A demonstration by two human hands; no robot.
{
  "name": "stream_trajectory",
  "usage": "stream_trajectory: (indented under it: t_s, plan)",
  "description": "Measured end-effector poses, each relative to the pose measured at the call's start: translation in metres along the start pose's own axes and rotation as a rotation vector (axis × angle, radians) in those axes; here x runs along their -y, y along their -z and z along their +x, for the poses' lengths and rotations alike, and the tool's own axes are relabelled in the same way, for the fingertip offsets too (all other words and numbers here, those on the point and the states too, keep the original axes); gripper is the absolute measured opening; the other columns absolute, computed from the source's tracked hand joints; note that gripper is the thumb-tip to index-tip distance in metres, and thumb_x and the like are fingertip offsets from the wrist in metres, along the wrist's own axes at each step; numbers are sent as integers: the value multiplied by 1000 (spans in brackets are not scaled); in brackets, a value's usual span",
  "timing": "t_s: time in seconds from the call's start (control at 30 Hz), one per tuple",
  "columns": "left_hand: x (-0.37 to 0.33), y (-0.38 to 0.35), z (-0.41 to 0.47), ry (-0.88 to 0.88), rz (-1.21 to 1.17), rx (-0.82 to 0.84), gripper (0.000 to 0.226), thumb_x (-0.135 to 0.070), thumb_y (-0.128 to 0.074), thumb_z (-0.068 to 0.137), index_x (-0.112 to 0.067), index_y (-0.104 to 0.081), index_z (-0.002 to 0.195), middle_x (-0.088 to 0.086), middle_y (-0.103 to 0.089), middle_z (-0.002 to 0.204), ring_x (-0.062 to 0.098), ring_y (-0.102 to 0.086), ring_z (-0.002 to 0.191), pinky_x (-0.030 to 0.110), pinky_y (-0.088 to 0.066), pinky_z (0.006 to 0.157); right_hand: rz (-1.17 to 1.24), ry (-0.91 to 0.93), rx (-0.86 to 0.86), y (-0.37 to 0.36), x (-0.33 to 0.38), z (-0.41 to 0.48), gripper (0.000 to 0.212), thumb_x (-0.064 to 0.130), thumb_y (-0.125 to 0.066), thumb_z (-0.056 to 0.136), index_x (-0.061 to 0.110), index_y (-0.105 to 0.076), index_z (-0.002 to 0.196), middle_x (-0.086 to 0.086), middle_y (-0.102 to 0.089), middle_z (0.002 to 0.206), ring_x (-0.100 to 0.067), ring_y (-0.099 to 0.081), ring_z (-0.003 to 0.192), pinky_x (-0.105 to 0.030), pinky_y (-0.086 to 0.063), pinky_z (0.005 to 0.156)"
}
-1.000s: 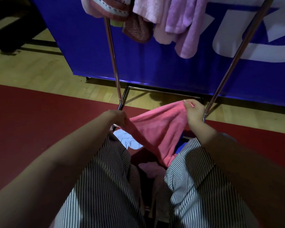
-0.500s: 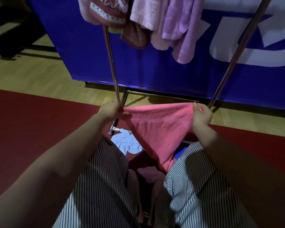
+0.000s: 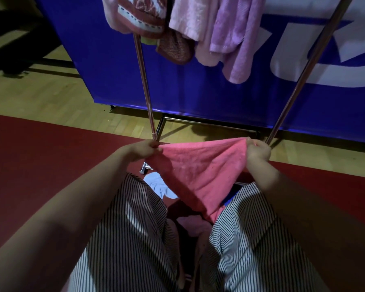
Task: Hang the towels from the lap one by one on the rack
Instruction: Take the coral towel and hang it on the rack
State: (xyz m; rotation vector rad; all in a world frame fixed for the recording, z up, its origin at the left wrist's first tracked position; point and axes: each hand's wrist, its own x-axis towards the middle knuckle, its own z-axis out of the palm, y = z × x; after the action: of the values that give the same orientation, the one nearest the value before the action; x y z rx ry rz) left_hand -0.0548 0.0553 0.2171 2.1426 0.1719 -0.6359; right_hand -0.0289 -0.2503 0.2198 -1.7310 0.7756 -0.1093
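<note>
your left hand (image 3: pixel 142 150) and right hand (image 3: pixel 258 150) each pinch a corner of the pink towel (image 3: pixel 200 171), stretched taut; next, lift it over the rack (image 3: pixel 144 81).

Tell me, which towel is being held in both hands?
The coral-pink towel, stretched between left hand and right hand; the others hang on the rack.
</note>
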Motion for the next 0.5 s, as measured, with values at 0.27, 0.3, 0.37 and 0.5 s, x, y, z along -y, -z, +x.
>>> stream_trajectory:
  t_s: [0.27, 0.3, 0.37, 0.5]
  plan:
    - [-38, -36, 19, 57, -242, -271, 13, -13, -67, 84, -6, -57, 79, 10, -56, 72, 16, -51, 58, 15, -45, 46, -165, -49, 401, -42, -2, -38, 8, 10, -61, 88, 4, -65, 82, -19, -64, 93, -26, -58, 86, -36, -48, 68]
    - [-44, -47, 21, 63, -314, -259, 12, -8, -65, 85, -8, -56, 78, 10, -56, 75, 16, -52, 61, 14, -46, 50, -112, -88, 441, -47, -2, -44, 7, 8, -59, 89, 3, -64, 88, -20, -64, 100, -27, -58, 90, -36, -49, 73]
    - [-56, -69, 27, 67, -454, -233, 9, 0, -61, 86, -7, -56, 82, 12, -54, 85, 18, -51, 77, 19, -45, 71, -5, -170, 521, -55, 0, -56, 23, 6, -54, 92, -4, -58, 113, -19, -60, 115, -26, -57, 96, -35, -49, 80]
    - [-66, -95, 34, 81, -554, -266, 18, -9, -72, 80, -14, -58, 69, 4, -58, 70, 15, -56, 69, 14, -49, 66, 23, -202, 597, -63, 0, -64, 34, 10, -47, 96, -7, -48, 125, -29, -50, 132, -34, -56, 117, -40, -49, 91]
